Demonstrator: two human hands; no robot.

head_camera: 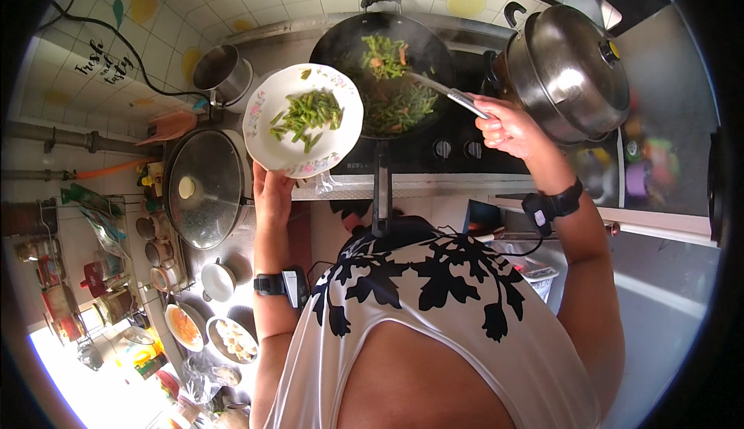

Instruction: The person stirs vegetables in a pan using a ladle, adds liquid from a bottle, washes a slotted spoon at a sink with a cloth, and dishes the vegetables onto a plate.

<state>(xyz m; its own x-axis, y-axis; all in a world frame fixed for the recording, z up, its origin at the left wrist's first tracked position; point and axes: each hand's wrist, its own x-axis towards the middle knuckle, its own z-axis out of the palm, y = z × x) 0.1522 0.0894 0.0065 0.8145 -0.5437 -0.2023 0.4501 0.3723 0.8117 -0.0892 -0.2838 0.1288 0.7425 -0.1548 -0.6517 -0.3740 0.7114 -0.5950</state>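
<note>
My left hand (272, 192) grips the near rim of a white floral plate (261, 132) with a wavy edge. Cut green beans (311, 116) lie heaped in the plate's middle. In my right hand (508, 125) is the metal handle of a spatula or ladle (459, 99). Its head is hidden under a load of green beans with pale brown pieces (383, 58), raised over a black wok (334, 42). More of the same food (401, 109) lies in the wok, and steam rises from it. The plate is held beside the wok's left edge.
A steel steamer pot (569, 74) with a domed lid stands right of the wok. The wok handle (381, 190) sticks out towards my body. At left are a small steel pot (218, 71), a glass lid (203, 190), a white bowl (218, 281) and two bowls of food (232, 340).
</note>
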